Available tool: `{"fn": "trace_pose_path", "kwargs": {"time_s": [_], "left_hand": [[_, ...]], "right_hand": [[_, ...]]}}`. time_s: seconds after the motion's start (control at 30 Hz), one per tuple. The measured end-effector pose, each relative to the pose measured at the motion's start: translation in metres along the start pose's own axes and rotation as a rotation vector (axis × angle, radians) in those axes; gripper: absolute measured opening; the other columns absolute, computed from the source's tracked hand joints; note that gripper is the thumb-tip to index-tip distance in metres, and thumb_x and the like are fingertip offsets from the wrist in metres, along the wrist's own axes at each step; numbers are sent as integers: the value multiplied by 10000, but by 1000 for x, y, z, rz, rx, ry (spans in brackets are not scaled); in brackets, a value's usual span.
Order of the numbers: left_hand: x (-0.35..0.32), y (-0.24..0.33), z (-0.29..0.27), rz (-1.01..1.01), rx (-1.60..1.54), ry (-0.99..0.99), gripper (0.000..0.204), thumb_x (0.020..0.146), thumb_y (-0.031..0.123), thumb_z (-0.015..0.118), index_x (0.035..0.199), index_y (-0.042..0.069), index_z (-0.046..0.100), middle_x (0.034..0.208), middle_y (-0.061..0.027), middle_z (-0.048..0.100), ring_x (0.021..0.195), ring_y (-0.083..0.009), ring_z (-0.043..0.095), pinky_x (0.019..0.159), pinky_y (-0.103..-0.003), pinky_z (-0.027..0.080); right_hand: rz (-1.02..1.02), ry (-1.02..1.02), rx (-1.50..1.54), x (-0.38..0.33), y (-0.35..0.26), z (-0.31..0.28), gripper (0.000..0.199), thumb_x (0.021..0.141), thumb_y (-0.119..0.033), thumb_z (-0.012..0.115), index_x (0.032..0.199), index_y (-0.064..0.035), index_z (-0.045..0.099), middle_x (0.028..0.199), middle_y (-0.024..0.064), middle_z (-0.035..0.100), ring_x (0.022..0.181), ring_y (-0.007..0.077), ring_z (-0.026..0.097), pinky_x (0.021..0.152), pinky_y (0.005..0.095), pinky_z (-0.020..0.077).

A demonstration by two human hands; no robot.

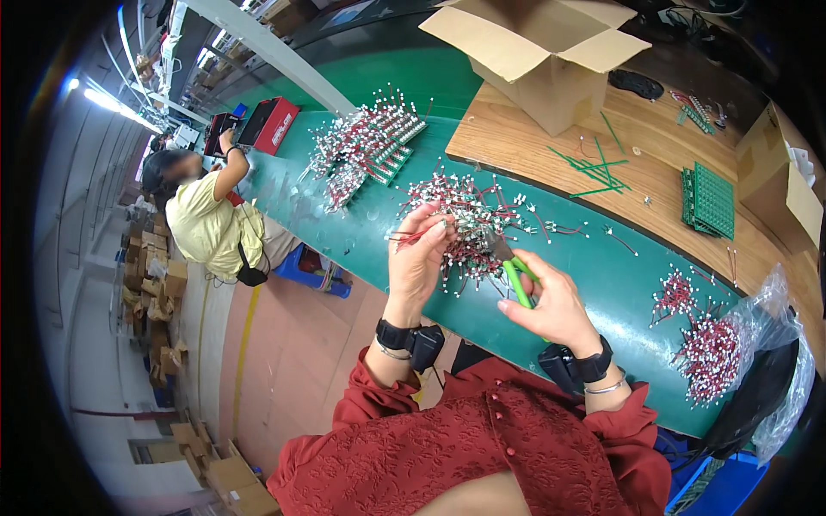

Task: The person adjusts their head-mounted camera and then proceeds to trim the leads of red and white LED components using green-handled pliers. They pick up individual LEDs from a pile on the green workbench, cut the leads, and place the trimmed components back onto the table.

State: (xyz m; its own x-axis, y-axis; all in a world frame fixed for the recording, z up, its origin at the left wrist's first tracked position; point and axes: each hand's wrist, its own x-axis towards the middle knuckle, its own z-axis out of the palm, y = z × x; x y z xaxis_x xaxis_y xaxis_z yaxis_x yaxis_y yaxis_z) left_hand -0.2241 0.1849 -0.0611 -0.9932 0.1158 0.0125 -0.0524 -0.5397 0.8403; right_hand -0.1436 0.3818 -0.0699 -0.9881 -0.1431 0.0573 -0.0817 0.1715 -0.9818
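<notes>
My left hand point(416, 262) is closed in a pinch on a few red wires point(406, 238), raised over the near edge of a heap of wired connectors point(469, 202). The heap is a tangle of red and white leads with small white plugs and bits of green board. Closed around the green handles of cutting pliers point(519, 284) is my right hand point(559, 305). The pliers' dark jaws point up and left into the heap, close to my left fingertips. Whether the jaws grip a piece there I cannot tell.
Wired green boards point(370, 146) are stacked left of the heap. More red wires point(710, 353) lie at the right beside a plastic bag point(779, 327). A wooden board point(516, 142) carries an open carton point(551, 77), green strips point(598, 168) and green panels point(710, 202). A co-worker point(211, 211) sits at the left.
</notes>
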Motion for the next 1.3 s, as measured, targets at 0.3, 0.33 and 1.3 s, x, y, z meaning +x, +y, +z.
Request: {"fn": "trace_pose_path", "kwargs": {"time_s": [0.3, 0.33, 1.3], "left_hand": [[-6, -2, 6, 101, 465, -23, 111, 766, -39, 636, 876, -27, 622, 990, -111, 614, 877, -149, 597, 771, -270, 510], [-7, -2, 8, 88, 454, -36, 115, 763, -40, 638, 877, -26, 622, 982, -112, 618, 878, -149, 595, 771, -267, 505], [-5, 4, -5, 3, 43, -7, 165, 813, 3, 597, 975, -5, 566, 989, -142, 601, 913, -239, 605, 809, -316, 520]], "right_hand": [[-33, 39, -60, 0, 1, 5, 694, 624, -267, 735, 1221, -28, 475, 854, 104, 570, 718, 219, 555, 683, 329, 466], [-45, 37, 17, 0, 6, 8, 691, 628, -268, 736, 1219, -21, 476, 877, 110, 577, 726, 214, 556, 691, 324, 465], [34, 57, -494, 0, -12, 2, 648, 618, -304, 705, 1202, -114, 499, 835, 97, 536, 761, 276, 582, 649, 385, 475]]}}
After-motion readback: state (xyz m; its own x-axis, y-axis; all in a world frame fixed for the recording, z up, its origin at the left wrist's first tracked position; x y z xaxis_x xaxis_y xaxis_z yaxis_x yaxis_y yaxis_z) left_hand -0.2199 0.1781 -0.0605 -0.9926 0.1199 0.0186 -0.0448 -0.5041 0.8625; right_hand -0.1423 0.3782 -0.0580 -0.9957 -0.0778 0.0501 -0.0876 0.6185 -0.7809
